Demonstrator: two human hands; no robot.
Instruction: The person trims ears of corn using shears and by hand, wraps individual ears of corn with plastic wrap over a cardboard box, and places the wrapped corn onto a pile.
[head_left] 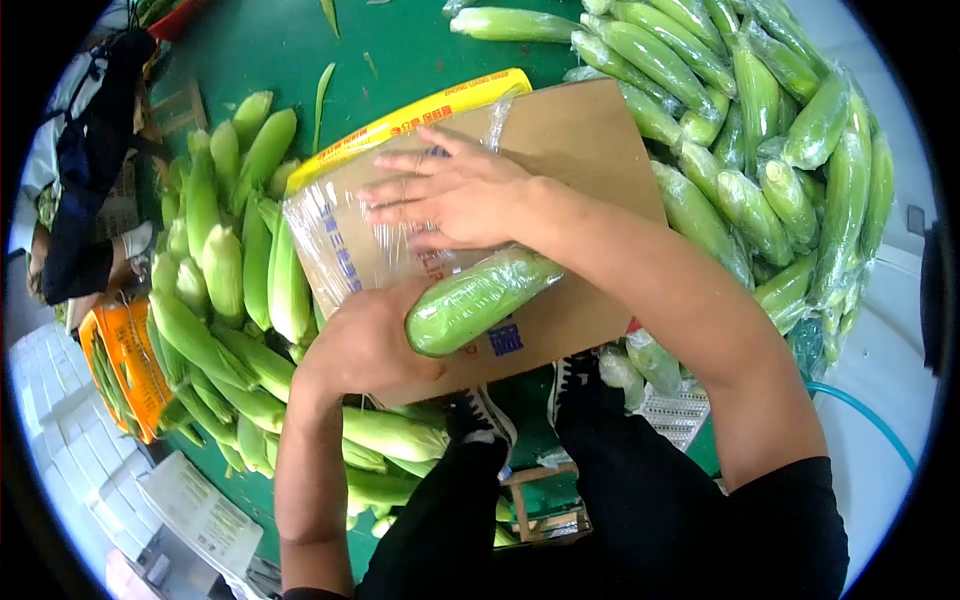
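Note:
My left hand [374, 335] is closed around the thick end of an ear of corn [478, 303] in green husk, wrapped in clear film. Some of its fingers are hidden behind the corn. Just above, my right hand [440, 192] lies with fingers spread over clear plastic film [325, 230] on the left part of a cardboard sheet [590, 140]. Blue print shows on this cardboard, which is tilted above my legs. From under its far edge sticks out a yellow printed bag [440, 113].
Unwrapped ears of corn [225, 270] are heaped on the left, and film-wrapped ears [760, 130] on the right. An orange bag [130, 370] stands at far left, below another person's dark clothing [105, 150]. A teal hose [865, 415] runs at right. Underneath is a green floor [260, 60].

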